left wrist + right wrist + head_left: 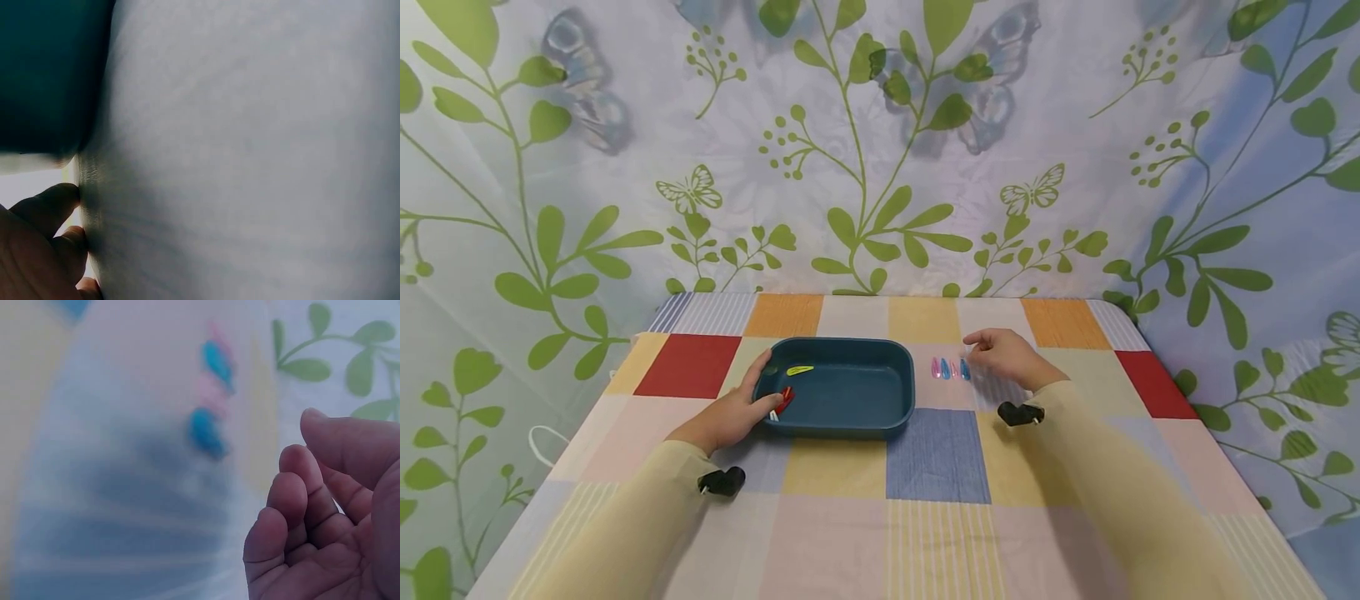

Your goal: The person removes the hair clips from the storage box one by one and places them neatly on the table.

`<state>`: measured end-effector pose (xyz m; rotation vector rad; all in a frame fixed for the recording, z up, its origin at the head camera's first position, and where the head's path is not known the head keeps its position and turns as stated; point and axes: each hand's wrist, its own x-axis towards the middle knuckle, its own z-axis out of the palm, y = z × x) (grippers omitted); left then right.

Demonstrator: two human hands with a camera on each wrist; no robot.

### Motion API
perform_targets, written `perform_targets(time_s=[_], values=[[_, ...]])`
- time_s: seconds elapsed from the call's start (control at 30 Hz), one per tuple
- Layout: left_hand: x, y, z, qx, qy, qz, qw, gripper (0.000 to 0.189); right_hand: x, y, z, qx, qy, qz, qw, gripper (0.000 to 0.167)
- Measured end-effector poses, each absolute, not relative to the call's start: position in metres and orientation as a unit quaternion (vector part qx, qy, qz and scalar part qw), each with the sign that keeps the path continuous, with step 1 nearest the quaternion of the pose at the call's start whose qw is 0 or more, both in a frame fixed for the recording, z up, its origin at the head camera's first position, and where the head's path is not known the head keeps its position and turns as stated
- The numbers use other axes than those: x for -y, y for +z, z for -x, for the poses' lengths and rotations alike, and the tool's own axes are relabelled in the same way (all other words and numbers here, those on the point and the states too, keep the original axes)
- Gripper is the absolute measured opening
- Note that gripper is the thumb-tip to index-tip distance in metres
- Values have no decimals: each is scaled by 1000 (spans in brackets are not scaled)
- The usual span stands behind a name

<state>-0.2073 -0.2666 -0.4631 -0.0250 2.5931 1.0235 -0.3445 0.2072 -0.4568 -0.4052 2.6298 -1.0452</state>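
Head view: four pink and blue teardrop clips [946, 369] lie in a row beside the loosely curled right hand [1003, 354]; the left hand [730, 412], thumb and fingers apart, touches a teal tray [842, 432] containing a yellow clip [801, 370] and red clips [786, 402]. Left wrist view: tray contents hidden. Right wrist view: row blurred, finger pads [289, 494] exposed.

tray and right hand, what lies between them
The head view shows four hair clips, pink and blue, lined up between the tray and right hand.

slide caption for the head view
Left hand on a teal tray, right hand beside four hair clips in a row
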Motion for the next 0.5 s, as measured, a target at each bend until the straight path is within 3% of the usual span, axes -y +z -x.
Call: perform_targets(time_s=[0.5], values=[[269, -464, 208, -916, 361, 7, 175, 92, -111, -401, 340, -876, -376, 264, 148, 39]])
